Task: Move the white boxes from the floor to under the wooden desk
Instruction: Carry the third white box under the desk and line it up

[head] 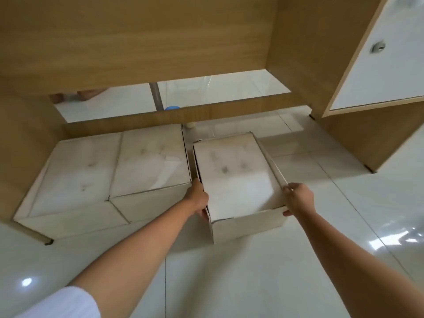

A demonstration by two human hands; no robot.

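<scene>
A white box (pixel 236 177) lies on the tiled floor under the wooden desk (pixel 137 42), its front end sticking out towards me. My left hand (pixel 199 199) grips its near left corner and my right hand (pixel 299 199) grips its near right corner. Two more white boxes sit side by side to its left: one (pixel 151 161) directly beside it and another (pixel 78 175) against the desk's left panel. A narrow gap separates the held box from its neighbour.
A wooden crossbar (pixel 206 112) runs low along the back of the desk opening. A cabinet with a white door (pixel 385 65) bounds the opening on the right. Behind the desk a metal leg (pixel 157 97), a blue object (pixel 171 108) and a person's feet (pixel 80 95) show.
</scene>
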